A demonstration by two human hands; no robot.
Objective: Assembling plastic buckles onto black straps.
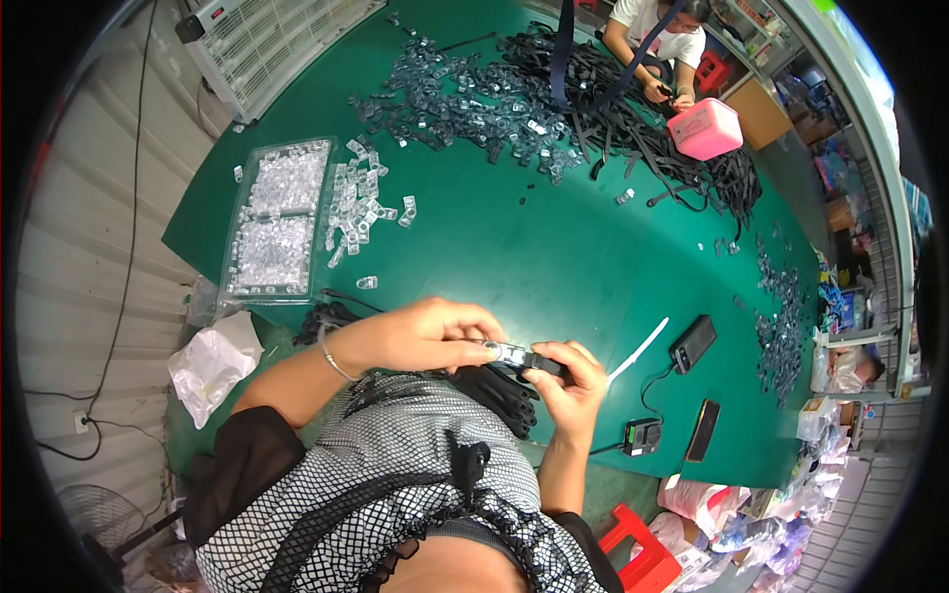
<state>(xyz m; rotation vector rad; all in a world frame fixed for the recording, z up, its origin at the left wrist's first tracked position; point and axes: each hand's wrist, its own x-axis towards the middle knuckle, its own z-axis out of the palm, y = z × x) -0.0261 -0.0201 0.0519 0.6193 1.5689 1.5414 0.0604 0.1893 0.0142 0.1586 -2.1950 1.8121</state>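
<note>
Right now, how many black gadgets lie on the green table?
3, all right of the right hand: a thick rectangular block, a small boxy device nearer the person, and a phone beside that. Straps may hide more.

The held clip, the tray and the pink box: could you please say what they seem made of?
Clip: probably clear, glossy plastic, given bright highlights. Tray: likely thin transparent plastic; green shows through its rim. Pink box: smooth, perhaps plastic, with soft sheen.

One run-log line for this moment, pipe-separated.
left hand: pinching small clear plastic piece | right hand: pinching narrow black strap | green tabletop: clear rectangular plastic tray, left
</note>
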